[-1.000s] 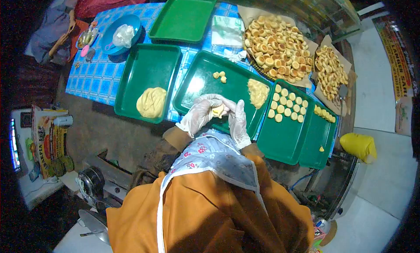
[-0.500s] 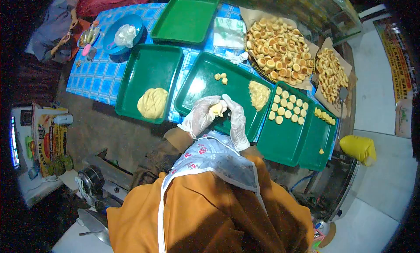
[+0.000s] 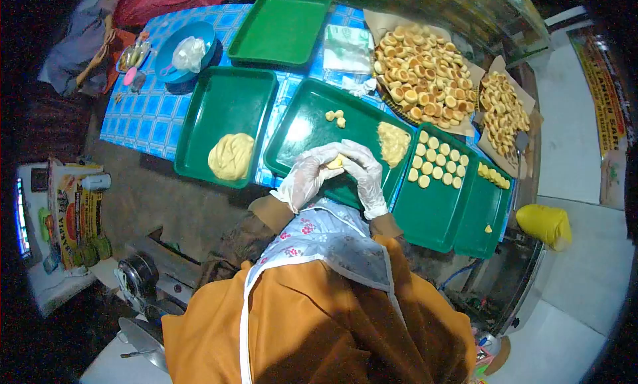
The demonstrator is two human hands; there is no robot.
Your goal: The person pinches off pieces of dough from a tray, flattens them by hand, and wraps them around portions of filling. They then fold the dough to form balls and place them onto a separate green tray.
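My left hand (image 3: 308, 177) and my right hand (image 3: 364, 173), both in thin whitish gloves, meet over the near edge of the middle green tray (image 3: 292, 128). Between their fingers is a small piece of pale dough (image 3: 335, 163), gripped from both sides and partly covered. Behind my hands, a few small dough pieces (image 3: 335, 117) lie in that tray, and a mound of pale yellow paste (image 3: 393, 145) is at its right end. A large ball of dough (image 3: 230, 156) rests in the green tray (image 3: 224, 78) to the left.
Rows of small round pieces (image 3: 435, 159) sit in a green tray (image 3: 425, 218) on the right. Beyond are two heaps of browned buns (image 3: 425, 72) on paper. Farther left are a blue bowl (image 3: 174, 45) and another green tray (image 3: 279, 28). A yellow container (image 3: 543, 226) is at right.
My right hand has closed in over the dough piece, its fingers now curled nearer my left hand. The dough piece is more covered than before.
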